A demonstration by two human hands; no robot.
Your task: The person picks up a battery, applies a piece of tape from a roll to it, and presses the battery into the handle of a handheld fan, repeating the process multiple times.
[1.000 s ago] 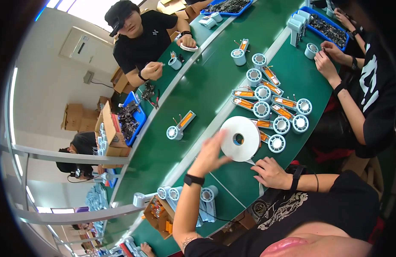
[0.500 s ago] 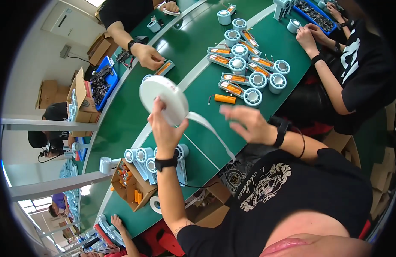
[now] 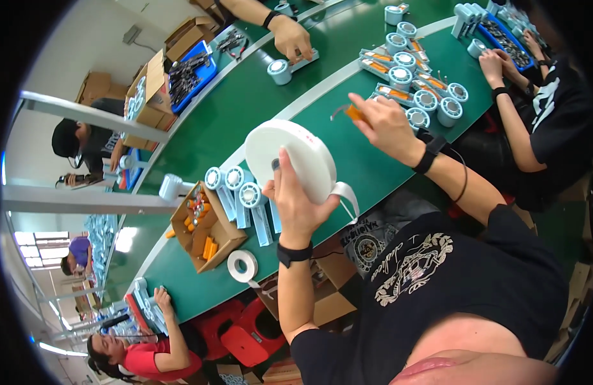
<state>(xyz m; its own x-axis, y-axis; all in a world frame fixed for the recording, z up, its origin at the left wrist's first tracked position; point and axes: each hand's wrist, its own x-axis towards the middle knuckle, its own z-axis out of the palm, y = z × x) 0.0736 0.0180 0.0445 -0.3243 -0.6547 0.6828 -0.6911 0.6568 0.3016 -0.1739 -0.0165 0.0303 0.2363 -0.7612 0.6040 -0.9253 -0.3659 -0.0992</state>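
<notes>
My left hand [image 3: 295,202] grips a wide roll of white tape [image 3: 319,160] from its near side, its fingers at the hub. A loose tail of tape [image 3: 349,200] curls down from the roll's right side. My right hand [image 3: 391,127] is closed on an orange cylindrical battery [image 3: 355,113] with a thin lead, over the green table [image 3: 245,131]. Its fingers cover most of the battery. Beyond that hand lie several light-blue fan units [image 3: 426,101] with open handles, orange batteries showing inside some.
Left of the roll, more light-blue fan units [image 3: 250,195] lie beside a cardboard box [image 3: 213,240] of orange batteries. A smaller tape roll [image 3: 242,265] rests at the table edge. Across the table, a co-worker's hand [image 3: 292,40] touches a fan unit. Another co-worker works at the right.
My right hand, empty before, has reached forward and taken the orange battery off the table. My left hand still holds the tape roll. The whole view has shifted.
</notes>
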